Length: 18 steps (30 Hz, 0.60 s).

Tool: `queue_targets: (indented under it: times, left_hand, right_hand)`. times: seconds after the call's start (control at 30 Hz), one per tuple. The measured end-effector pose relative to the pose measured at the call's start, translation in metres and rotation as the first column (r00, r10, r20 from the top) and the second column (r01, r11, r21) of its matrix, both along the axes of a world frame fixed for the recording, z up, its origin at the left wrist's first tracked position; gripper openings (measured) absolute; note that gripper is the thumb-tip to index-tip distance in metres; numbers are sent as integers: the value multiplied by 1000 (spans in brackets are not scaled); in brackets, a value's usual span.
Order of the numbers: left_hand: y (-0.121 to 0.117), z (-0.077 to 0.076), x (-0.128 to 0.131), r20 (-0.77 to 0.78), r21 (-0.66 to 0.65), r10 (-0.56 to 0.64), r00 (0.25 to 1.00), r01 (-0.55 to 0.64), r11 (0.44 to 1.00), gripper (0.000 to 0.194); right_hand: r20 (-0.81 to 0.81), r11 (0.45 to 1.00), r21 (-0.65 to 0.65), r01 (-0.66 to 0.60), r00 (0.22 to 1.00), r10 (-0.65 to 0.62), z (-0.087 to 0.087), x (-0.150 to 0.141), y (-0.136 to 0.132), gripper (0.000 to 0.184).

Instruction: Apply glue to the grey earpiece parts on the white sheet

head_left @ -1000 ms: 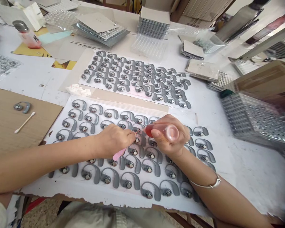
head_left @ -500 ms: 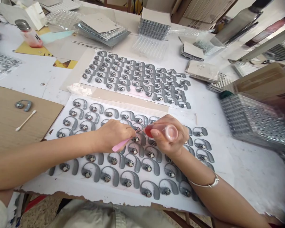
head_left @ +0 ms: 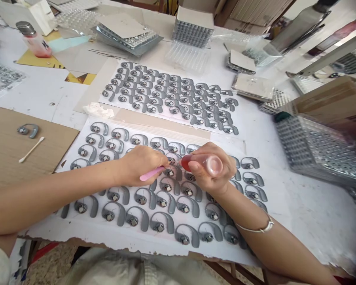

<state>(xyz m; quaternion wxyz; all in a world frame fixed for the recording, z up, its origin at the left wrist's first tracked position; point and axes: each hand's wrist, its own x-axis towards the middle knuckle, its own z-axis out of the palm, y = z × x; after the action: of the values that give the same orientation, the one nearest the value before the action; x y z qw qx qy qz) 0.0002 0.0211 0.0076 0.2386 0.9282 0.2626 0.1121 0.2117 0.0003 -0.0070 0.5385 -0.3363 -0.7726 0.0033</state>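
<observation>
The tip of my red bottle point(head_left: 202, 163) (so tiny) is hard to see — my right hand point(head_left: 215, 183) curls around it, my left hand point(head_left: 142, 164) pinches a pink tool point(head_left: 151, 174) — both over gray hooks point(head_left: 196, 209).

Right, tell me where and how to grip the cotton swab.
I'd pinch the cotton swab at its bare middle, from above and the near side, squeezing across the thin stick. It lies flat and slantwise on the cardboard, with cotton on both ends; the grey ear hook sits close to its far end, so that side looks tighter.
</observation>
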Motion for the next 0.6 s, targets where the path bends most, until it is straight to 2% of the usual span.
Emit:
queue_targets:
  times: [0.4,0.6]
  left_hand:
    - [5,-3,-3,90,-56,4,996,1,998,20]
    - [13,-3,-3,175,-220,87,981,-47,974,16]
  right_hand:
    - [-5,1000,-15,-2,1000,1,-2,1,0,13]
    - [-8,999,-46,-1,1000,1,-4,2,-1,12]
